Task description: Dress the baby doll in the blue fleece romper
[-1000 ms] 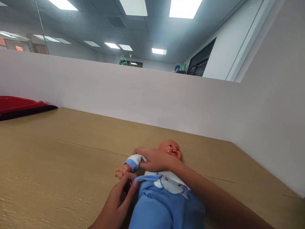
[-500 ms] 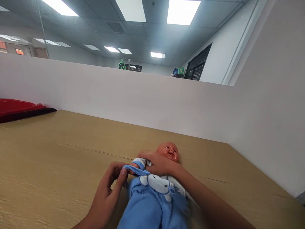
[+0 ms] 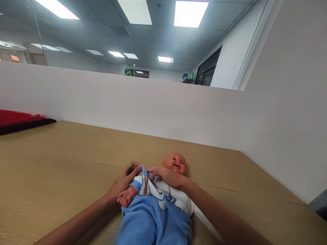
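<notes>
A baby doll (image 3: 175, 163) lies on its back on the wooden table (image 3: 63, 163), head away from me. It wears a white top and blue fleece overalls (image 3: 155, 221). My left hand (image 3: 124, 180) pinches the blue strap of the overalls up at the doll's shoulder, beside its bare little arm (image 3: 127, 196). My right hand (image 3: 167, 176) is closed on the same strap and the white top at the doll's chest, just below its chin.
A red and black tray (image 3: 17, 120) sits at the far left of the table. White partition walls (image 3: 153, 105) close off the back and the right side. The table's right edge drops away at the lower right.
The left hand carried the blue strap up from the doll's waist to its shoulder, over the arm. The right hand slid from the doll's sleeve to its chest.
</notes>
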A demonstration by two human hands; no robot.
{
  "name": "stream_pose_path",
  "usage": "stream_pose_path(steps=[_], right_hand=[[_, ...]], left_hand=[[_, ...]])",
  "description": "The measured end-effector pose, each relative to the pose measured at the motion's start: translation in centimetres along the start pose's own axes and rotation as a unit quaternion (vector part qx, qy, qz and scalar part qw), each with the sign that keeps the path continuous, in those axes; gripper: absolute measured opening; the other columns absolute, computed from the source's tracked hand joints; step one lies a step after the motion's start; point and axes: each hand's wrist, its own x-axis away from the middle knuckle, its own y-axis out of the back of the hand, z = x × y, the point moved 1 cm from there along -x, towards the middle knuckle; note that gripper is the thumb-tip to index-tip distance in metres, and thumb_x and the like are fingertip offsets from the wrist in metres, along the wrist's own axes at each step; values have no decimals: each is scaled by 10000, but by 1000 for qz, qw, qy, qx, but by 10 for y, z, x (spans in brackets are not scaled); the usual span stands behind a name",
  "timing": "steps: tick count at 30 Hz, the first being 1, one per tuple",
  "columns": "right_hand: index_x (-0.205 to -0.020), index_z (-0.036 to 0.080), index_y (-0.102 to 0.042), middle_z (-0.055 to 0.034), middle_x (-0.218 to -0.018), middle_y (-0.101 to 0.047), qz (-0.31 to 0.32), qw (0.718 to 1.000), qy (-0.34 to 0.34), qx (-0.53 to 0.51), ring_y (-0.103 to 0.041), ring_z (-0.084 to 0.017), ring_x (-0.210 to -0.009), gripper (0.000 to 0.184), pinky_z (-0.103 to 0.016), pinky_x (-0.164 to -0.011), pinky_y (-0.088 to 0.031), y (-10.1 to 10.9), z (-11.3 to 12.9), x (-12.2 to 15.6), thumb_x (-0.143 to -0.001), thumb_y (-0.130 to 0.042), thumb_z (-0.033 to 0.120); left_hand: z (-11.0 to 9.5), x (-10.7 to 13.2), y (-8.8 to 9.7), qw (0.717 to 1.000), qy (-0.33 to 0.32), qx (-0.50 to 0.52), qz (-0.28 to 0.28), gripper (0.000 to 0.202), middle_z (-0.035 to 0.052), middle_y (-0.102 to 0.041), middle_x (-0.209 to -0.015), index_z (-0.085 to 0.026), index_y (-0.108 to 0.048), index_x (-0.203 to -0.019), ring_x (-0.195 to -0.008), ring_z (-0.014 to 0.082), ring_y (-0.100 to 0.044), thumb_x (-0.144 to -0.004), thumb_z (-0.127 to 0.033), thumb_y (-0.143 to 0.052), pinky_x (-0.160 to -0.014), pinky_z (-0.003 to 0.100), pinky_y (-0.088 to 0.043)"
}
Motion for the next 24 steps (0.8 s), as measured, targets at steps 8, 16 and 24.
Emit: stream_pose_path(steps=[8, 16, 24], right_hand=[[-906, 179, -685, -35, -882, -687, -173, 963, -205, -15, -620, -191, -803, 262, -276, -680, -448, -7, -6, -4, -977, -499, 349], [-1034, 178, -728, -85, -941, -789, -105, 949, -276, 110, -701, -229, -797, 205, -307, -632, -413, 4, 9, 13, -952, -569, 280], [-1177, 168, -713, -162, -1217, -790, -100, 927, -231, 280, -721, -300, -1128, 261, -367, -855, -479, -6, 28, -17, -1013, -607, 342]], left_hand=[[-28, 17, 24, 965, 157, -125, 170, 589, 24, -712, -865, -214, -697, -1025, -841, 263, -682, -778, -742, -781, -701, 308, -497], [-33, 10, 35, 945, 156, -226, 177, 604, -15, -608, -658, -222, -629, -793, -638, 227, -588, -683, -797, -776, -586, 303, -423], [-29, 23, 12, 923, 140, -279, 224, 646, -20, -614, -629, -227, -470, -1109, -560, 264, -612, -848, -815, -525, -513, 330, -454]])
